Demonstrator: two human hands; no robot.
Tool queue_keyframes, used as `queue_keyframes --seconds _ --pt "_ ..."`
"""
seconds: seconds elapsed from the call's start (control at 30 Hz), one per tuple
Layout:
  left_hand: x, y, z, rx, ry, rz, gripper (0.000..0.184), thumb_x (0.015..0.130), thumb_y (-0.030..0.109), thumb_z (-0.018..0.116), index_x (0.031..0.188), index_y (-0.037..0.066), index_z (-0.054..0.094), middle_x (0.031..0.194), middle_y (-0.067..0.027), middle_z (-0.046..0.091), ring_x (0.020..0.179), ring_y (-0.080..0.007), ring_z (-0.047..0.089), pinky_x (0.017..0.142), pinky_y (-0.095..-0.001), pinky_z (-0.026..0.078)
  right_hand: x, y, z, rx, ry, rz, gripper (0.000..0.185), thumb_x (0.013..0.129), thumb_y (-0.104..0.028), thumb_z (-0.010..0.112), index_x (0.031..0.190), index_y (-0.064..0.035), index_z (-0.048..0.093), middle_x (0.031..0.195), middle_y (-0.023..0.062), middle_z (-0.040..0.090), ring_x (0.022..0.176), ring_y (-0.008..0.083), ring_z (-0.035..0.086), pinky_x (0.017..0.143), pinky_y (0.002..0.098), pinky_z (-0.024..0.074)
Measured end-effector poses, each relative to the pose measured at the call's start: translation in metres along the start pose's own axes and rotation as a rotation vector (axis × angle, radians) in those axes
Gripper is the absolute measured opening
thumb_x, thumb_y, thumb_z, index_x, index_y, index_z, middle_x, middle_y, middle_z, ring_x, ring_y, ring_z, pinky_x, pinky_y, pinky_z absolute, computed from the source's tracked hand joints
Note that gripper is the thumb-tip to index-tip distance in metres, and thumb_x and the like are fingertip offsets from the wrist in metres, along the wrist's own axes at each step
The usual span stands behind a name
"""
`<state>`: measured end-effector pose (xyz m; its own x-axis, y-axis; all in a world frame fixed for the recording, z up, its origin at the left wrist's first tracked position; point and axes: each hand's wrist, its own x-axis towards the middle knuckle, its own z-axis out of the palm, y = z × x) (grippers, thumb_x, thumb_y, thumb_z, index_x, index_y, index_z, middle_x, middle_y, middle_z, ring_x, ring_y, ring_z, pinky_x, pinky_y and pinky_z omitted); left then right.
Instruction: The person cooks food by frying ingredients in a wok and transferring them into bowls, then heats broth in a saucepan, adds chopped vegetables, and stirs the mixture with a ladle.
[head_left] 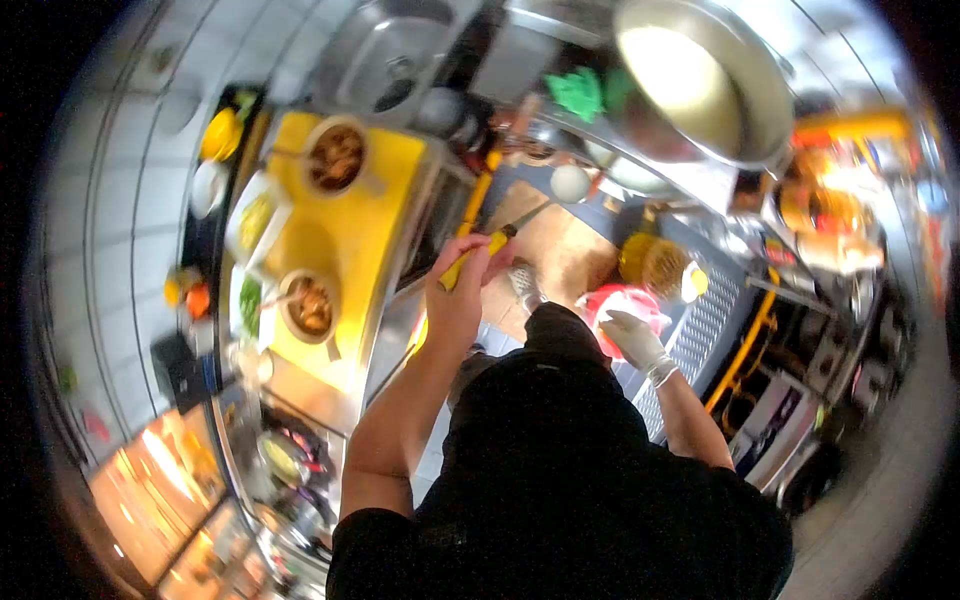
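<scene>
A bare left hand [468, 268] is wrapped round the yellow handle of a knife [507, 232], whose dark, narrow blade points up and to the right. My right hand [635, 341] wears a whitish glove and is at a red and white round thing [622, 300], over its near edge. Blur hides whether those gloved fingers grip it. Left of the knife, a yellow board [372, 215] bears two bowls of brown food, an upper one [337, 158] and a lower one [308, 305].
A large metal pot [765, 95] stands at the upper right, near a green cloth [575, 93]. At the upper left is a metal sink [385, 60]. White dishes [262, 215] line the board's left side. A yellowish container [650, 262] stands beyond my right hand.
</scene>
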<state>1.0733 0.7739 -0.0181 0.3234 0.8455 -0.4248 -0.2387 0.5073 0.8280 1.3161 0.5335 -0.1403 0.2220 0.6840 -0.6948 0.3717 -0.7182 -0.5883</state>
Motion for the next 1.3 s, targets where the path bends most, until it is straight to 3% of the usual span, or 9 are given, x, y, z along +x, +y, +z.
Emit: queue_keyframes --seconds 0.17,0.23,0.47,0.67,0.73,0.9,0.97,1.03,1.3 --pt "-0.090 0.066 -0.074 -0.170 0.194 0.185 0.019 0.103 0.008 0.052 0.117 -0.005 0.056 0.115 -0.0240 0.066 0.109 -0.0367 0.071 0.102 -0.0450 0.056 0.023 -0.059 0.012 -0.286 -0.052 -0.407 0.039 0.098 -0.035 0.062 0.126 -0.0091 0.069 0.118 0.0162 0.072 0.113 0.0280 0.068 0.096 0.0364 0.0530" --pt "-0.130 0.086 -0.108 -0.209 0.300 0.254 0.019 0.103 0.009 0.048 0.116 -0.002 0.055 0.111 -0.0191 0.065 0.113 -0.0480 0.067 0.104 -0.0556 0.053 0.038 -0.073 0.022 -0.317 -0.124 -0.462 0.040 0.097 -0.034 0.061 0.126 -0.0073 0.067 0.123 0.0198 0.070 0.116 0.0340 0.066 0.097 0.0407 0.0530" --pt "-0.274 0.120 -0.226 -0.282 0.767 0.600 0.017 0.100 0.009 0.058 0.113 -0.001 0.060 0.109 -0.0123 0.064 0.105 -0.0431 0.071 0.099 -0.0524 0.057 0.064 -0.148 0.090 -0.389 -0.254 -0.406 0.046 0.098 -0.033 0.064 0.131 0.0001 0.065 0.124 0.0233 0.069 0.114 0.0338 0.067 0.096 0.0374 0.0522" --pt "-0.396 0.114 -0.334 -0.250 1.101 0.835 0.015 0.103 0.011 0.056 0.112 -0.001 0.061 0.112 -0.0216 0.071 0.107 -0.0367 0.072 0.098 -0.0470 0.059 0.068 -0.193 0.171 -0.652 -0.403 -0.878 0.054 0.098 -0.042 0.063 0.136 -0.0042 0.062 0.131 0.0235 0.067 0.122 0.0366 0.064 0.101 0.0411 0.0507" --pt "-0.429 0.104 -0.369 -0.213 1.175 0.900 0.013 0.104 0.010 0.057 0.110 0.000 0.061 0.113 -0.0200 0.070 0.109 -0.0360 0.072 0.100 -0.0456 0.058 0.038 -0.228 0.203 -0.644 -0.393 -0.684 0.055 0.098 -0.044 0.062 0.136 -0.0048 0.063 0.132 0.0235 0.066 0.123 0.0359 0.063 0.102 0.0406 0.0502" --pt "-0.467 0.047 -0.455 0.192 1.424 0.708 0.013 0.101 0.006 0.061 0.113 0.002 0.063 0.115 -0.0181 0.071 0.108 -0.0300 0.071 0.098 -0.0370 0.056 -0.003 -0.267 0.276 -0.673 -0.406 -0.638 0.055 0.099 -0.044 0.060 0.135 -0.0032 0.063 0.129 0.0245 0.066 0.120 0.0361 0.064 0.100 0.0404 0.0502" --pt "-0.477 0.022 -0.494 0.916 1.435 0.431 0.018 0.095 0.002 0.064 0.114 0.002 0.065 0.116 -0.0206 0.070 0.102 -0.0335 0.073 0.094 -0.0389 0.057 -0.021 -0.278 0.302 -0.670 -0.419 -0.713 0.051 0.100 -0.040 0.060 0.133 -0.0012 0.063 0.122 0.0261 0.068 0.113 0.0378 0.067 0.096 0.0411 0.0518" --pt "-0.480 0.004 -0.511 1.217 1.387 0.438 0.023 0.092 0.000 0.065 0.114 0.002 0.065 0.117 -0.0235 0.068 0.101 -0.0402 0.071 0.089 -0.0435 0.059 -0.039 -0.294 0.323 -0.691 -0.445 -0.646 0.056 0.099 -0.044 0.059 0.136 -0.0010 0.062 0.129 0.0251 0.066 0.122 0.0367 0.063 0.103 0.0406 0.0484" --pt "-0.471 -0.032 -0.561 1.284 1.250 0.294 0.029 0.088 0.000 0.062 0.117 0.003 0.063 0.135 -0.0301 0.055 0.108 -0.0469 0.064 0.087 -0.0499 0.058 -0.082 -0.322 0.370 -0.687 -0.627 -0.657 0.054 0.100 -0.038 0.059 0.136 0.0012 0.061 0.127 0.0227 0.068 0.119 0.0330 0.064 0.105 0.0376 0.0471"
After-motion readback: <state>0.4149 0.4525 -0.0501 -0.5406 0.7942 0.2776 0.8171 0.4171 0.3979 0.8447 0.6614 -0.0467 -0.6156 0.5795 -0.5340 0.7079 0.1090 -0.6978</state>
